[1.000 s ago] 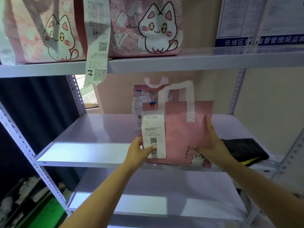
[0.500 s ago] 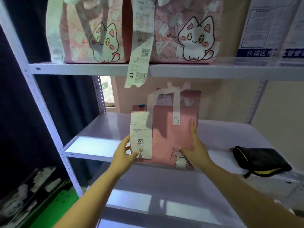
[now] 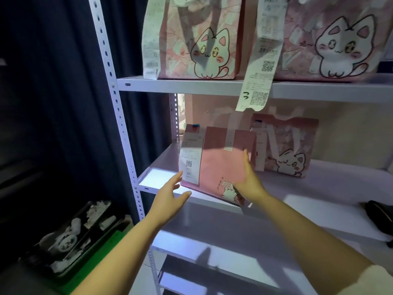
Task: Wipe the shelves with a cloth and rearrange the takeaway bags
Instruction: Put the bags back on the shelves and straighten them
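A plain pink takeaway bag (image 3: 219, 165) with a white receipt (image 3: 190, 161) stands near the left front of the middle shelf (image 3: 319, 186). My right hand (image 3: 247, 179) lies flat against the bag's front, fingers straight. My left hand (image 3: 170, 193) hovers just left of the bag with spread fingers, its fingertips near the receipt's lower edge. Behind and to the right stands a second pink bag with a cat print (image 3: 287, 150). A black cloth (image 3: 380, 218) lies at the right end of the same shelf, partly cut off.
Two larger cat-print bags (image 3: 197, 39) (image 3: 331, 39) stand on the top shelf (image 3: 191, 85), a long receipt (image 3: 258, 81) hanging over its edge. A lower shelf (image 3: 223, 248) sits below. The perforated upright post (image 3: 119, 124) is at left, a dark curtain behind, a black printed box (image 3: 68, 239) on the floor.
The pink bag has slid left along the middle shelf, uncovering the cat-print bag behind. My left hand has let go of the receipt edge and opened. The view has swung left.
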Motion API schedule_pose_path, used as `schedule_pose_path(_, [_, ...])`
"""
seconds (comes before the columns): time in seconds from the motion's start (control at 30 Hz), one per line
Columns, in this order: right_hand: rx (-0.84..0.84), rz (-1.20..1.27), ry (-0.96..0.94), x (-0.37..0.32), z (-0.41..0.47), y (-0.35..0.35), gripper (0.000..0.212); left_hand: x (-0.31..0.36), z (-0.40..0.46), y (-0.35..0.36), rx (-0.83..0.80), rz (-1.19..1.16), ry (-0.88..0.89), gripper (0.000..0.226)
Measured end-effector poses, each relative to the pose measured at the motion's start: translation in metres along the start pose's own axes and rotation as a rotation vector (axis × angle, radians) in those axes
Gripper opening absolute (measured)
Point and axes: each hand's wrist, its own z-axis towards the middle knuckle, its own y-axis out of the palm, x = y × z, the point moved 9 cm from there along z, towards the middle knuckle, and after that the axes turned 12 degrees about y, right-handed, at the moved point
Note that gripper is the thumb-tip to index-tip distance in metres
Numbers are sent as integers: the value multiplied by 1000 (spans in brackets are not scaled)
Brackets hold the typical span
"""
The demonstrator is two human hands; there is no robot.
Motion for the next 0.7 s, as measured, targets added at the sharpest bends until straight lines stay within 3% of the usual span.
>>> schedule_pose_path(0.17, [-5,30,-10,-6,-6,-9,103,4,4,1,-15,-25,28,59])
schedule_pose_path(0.33, [22,134,-37,19,-37,-46,75,38,12,43,-180,6,135,54])
schedule_pose_path(0.57, [106,63,-16,72,-50,-125,74,111,51,122,-352,5,310,58])
schedule_pose_path(0.7, [186,76,16,94,-28,-168,72,141,79,179,-457,-28,298,69])
